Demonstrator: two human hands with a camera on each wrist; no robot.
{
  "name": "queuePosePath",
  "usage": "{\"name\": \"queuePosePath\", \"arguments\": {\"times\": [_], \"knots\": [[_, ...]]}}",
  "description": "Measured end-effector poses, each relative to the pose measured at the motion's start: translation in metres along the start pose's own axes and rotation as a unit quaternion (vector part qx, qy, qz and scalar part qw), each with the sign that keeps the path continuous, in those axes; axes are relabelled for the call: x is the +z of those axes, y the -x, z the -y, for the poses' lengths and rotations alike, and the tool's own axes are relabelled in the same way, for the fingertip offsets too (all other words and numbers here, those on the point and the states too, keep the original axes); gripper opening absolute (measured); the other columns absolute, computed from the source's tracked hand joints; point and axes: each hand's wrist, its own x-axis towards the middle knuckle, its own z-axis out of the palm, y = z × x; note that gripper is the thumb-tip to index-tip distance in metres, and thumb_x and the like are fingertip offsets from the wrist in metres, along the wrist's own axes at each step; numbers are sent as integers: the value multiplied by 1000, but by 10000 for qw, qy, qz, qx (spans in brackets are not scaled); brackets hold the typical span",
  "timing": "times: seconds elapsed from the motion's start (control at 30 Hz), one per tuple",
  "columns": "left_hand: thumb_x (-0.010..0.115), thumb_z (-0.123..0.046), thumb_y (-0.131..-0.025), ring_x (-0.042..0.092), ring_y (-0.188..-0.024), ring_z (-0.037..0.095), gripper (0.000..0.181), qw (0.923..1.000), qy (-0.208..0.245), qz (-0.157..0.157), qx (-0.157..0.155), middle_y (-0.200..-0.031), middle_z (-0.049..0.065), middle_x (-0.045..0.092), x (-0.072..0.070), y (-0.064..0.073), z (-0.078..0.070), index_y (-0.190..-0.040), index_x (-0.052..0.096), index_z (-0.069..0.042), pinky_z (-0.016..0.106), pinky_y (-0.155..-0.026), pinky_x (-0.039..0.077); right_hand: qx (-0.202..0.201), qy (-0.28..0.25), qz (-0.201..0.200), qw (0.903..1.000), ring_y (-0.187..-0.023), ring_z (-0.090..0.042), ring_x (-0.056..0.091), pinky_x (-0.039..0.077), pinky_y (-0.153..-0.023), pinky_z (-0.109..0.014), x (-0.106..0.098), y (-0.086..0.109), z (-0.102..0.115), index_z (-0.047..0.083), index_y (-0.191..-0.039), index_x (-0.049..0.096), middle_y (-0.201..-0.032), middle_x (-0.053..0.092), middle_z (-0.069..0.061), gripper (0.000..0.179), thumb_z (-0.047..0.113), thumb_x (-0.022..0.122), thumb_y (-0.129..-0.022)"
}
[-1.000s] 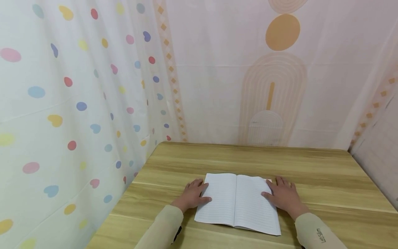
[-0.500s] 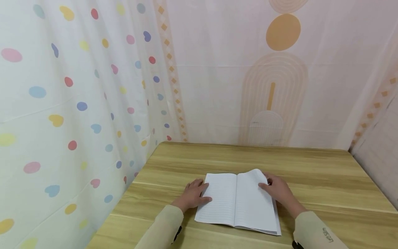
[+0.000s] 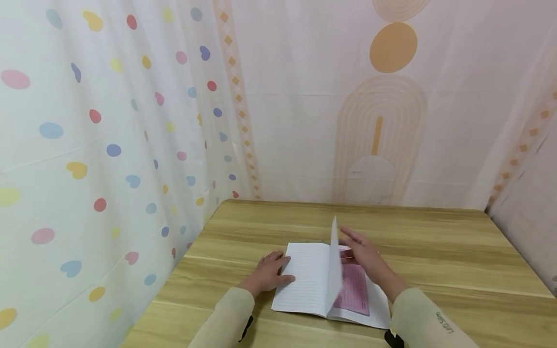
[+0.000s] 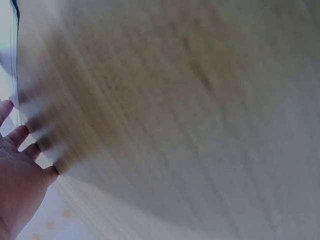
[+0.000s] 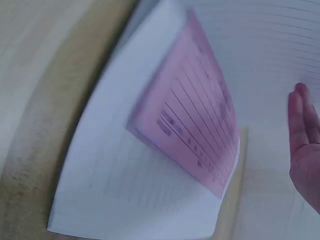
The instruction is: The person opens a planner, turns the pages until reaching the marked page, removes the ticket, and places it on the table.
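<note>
A notebook with ruled white pages (image 3: pixel 304 282) lies spread on the table. My left hand (image 3: pixel 266 275) rests on its left edge, fingers extended; the left wrist view shows the fingertips at the page edges. One leaf (image 3: pixel 334 273) stands nearly upright at the fold. My right hand (image 3: pixel 365 256) is just right of that leaf, its fingers fairly straight; in the right wrist view the fingertips appear against the ruled leaf. On the right-hand page lies a pink printed slip (image 3: pixel 354 290) with ruled lines, partly hidden by the leaf and the hand. It looks tilted in the right wrist view (image 5: pixel 195 110).
The wood-grain table (image 3: pixel 457 261) extends around the notebook. A dotted curtain (image 3: pixel 130 145) hangs along its left side, and a patterned cloth (image 3: pixel 296 121) hangs behind its far edge.
My right hand first lifted the right page's edge, then moved left as the leaf swung up to the fold. The pink slip has come into view beneath. My left hand has stayed in place.
</note>
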Motion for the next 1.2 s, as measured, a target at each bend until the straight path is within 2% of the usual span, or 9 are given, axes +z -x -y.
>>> {"name": "queuePosePath", "arguments": {"times": [0.1, 0.17, 0.3, 0.37, 0.43, 0.57, 0.77, 1.0, 1.2], "knots": [[66, -41, -95, 24, -144, 42, 65, 9999, 130, -27, 43, -153, 23, 35, -2, 0, -1, -146, 49, -4, 60, -115, 16, -745, 1423, 626, 9850, -104, -36, 66, 55, -86, -45, 16, 4, -7, -4, -146, 43, -132, 57, -29, 46, 16, 49, -105], [65, -38, -96, 26, -143, 43, 62, 9998, 136, -50, 133, -152, 24, 36, -2, -1, -1, -145, 49, -3, 61, -114, 17, -1148, 2657, 923, 9527, -114, -38, 62, 50, -94, -50, 25, 9, -13, 0, -143, 50, -134, 58, -24, 46, 21, 55, -103], [52, -25, -103, 34, -139, 45, 47, 9981, 351, -293, 410, -147, 27, 42, -2, -3, 0, -142, 50, 3, 62, -112, 23, -1471, 4520, 1470, 8674, -132, -37, 48, 36, -108, -55, 38, 19, -23, 9, -141, 56, -144, 52, -16, 51, 37, 59, -99], [43, -18, -107, 36, -137, 46, 44, 9949, 749, -518, 440, -146, 28, 44, -1, -5, 2, -143, 47, 5, 61, -111, 26, -1503, 4941, 1633, 8406, -136, -37, 43, 29, -111, -58, 42, 22, -27, 10, -141, 57, -147, 49, -16, 53, 42, 59, -98], [36, -20, -109, 37, -137, 46, 46, 9890, 1254, -708, 331, -146, 28, 44, -1, -6, 3, -146, 42, 5, 60, -110, 28, -1558, 5149, 1669, 8263, -138, -36, 41, 26, -111, -61, 44, 23, -31, 11, -140, 58, -148, 47, -15, 54, 44, 59, -97], [44, -41, -106, 35, -139, 44, 64, 9850, 1544, -756, 164, -151, 25, 39, -2, -6, 3, -154, 31, 1, 58, -111, 29, -1623, 5167, 1645, 8244, -138, -37, 40, 25, -111, -63, 46, 22, -34, 11, -139, 58, -149, 46, -15, 53, 43, 61, -97], [61, -54, -94, 32, -140, 44, 77, 9992, 320, -216, 133, -151, 25, 37, -2, -4, 0, -152, 40, -9, 61, -112, 22, -1785, 5180, 1649, 8201, -137, -37, 42, 32, -110, -57, 46, 21, -35, 9, -139, 59, -149, 46, -16, 51, 39, 62, -97], [67, -48, -92, 28, -142, 43, 71, 9999, 27, -119, 27, -152, 25, 35, -5, -3, -6, -147, 48, -6, 62, -113, 17, -1613, 4643, 832, 8669, -135, -44, 42, 30, -111, -58, 16, 16, -33, 0, -134, 61, -144, 47, -27, 44, 25, 63, -97], [67, -49, -92, 27, -143, 43, 72, 9999, -90, -78, -6, -152, 25, 35, 1, -3, -4, -147, 48, -6, 61, -114, 17, -960, 4861, 244, 8682, -135, -49, 39, 28, -110, -61, -18, 10, -45, 0, -131, 63, -140, 49, -30, 44, 25, 63, -95]]}}
